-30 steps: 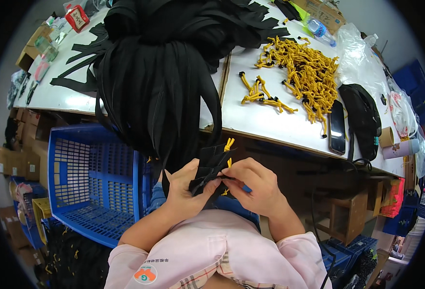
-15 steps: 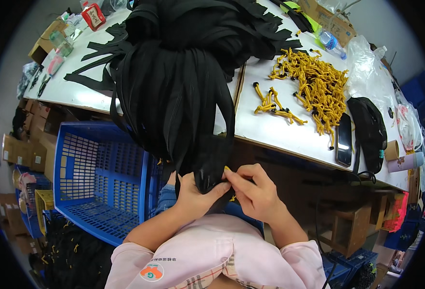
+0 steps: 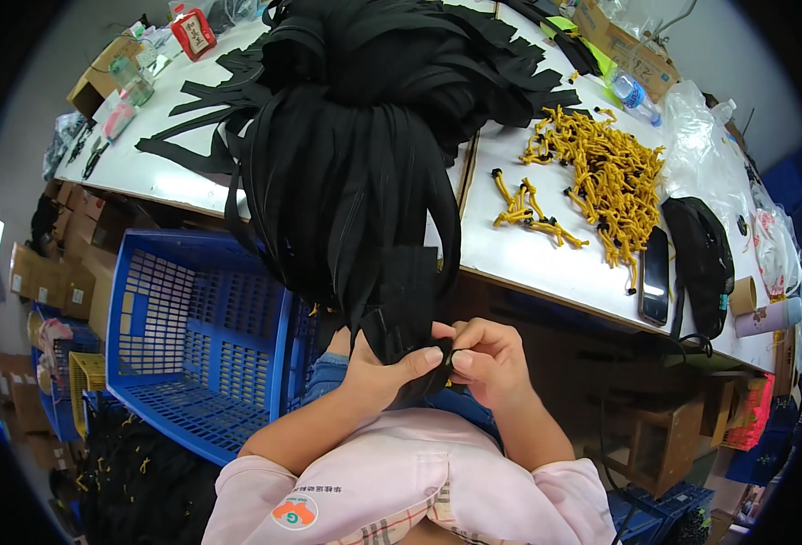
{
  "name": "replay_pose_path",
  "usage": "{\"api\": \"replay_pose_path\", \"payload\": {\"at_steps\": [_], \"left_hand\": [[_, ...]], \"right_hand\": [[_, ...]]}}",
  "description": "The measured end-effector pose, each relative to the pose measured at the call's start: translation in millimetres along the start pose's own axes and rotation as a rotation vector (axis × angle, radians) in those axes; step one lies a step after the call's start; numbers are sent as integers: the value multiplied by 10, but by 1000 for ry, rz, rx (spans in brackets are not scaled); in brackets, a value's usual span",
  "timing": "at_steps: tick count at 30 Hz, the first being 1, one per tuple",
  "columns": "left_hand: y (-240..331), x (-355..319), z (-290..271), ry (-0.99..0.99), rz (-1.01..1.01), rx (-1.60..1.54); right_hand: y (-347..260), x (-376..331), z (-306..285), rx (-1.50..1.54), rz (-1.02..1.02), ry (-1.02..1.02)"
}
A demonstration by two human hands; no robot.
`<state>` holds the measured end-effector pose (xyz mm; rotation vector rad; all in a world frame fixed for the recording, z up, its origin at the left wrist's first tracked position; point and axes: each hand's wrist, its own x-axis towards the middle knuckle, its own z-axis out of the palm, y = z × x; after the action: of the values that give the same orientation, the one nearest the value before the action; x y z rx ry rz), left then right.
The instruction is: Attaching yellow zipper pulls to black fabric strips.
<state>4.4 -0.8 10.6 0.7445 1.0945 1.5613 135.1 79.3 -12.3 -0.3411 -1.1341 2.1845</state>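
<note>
A thick bundle of long black zippers [image 3: 337,200] hangs over the front edge of the table toward me. My left hand [image 3: 378,371] is closed around the end of one zipper, its thumb pressed on top. Beside it, my right hand [image 3: 494,361] pinches a small dark piece at that zipper's end with thumb and forefinger. What this piece is, I cannot make out between the fingertips. Yellow cord pulls with black ends [image 3: 605,177] lie heaped on the table to the right, with several in a smaller group left of the heap.
A blue plastic crate [image 3: 197,336] stands at my left, below the table [image 3: 519,259]. On the table's right side lie a phone [image 3: 654,277], a black pouch [image 3: 699,263] and a cup [image 3: 769,318]. More black zippers with yellow pulls [image 3: 142,481] are piled at lower left.
My right hand's fingers have closed in to a pinch at the zipper end. The yellow tip seen earlier at its fingertips no longer shows there. The whole view has shifted slightly.
</note>
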Motion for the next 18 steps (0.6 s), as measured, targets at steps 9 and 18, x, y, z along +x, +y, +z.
{"api": "replay_pose_path", "payload": {"at_steps": [9, 18], "left_hand": [[-5, 1, 20, 43, -82, 4], [-57, -10, 38, 120, 10, 53]], "right_hand": [[-43, 11, 4, 159, 268, 57], [101, -1, 165, -524, -225, 190]]}}
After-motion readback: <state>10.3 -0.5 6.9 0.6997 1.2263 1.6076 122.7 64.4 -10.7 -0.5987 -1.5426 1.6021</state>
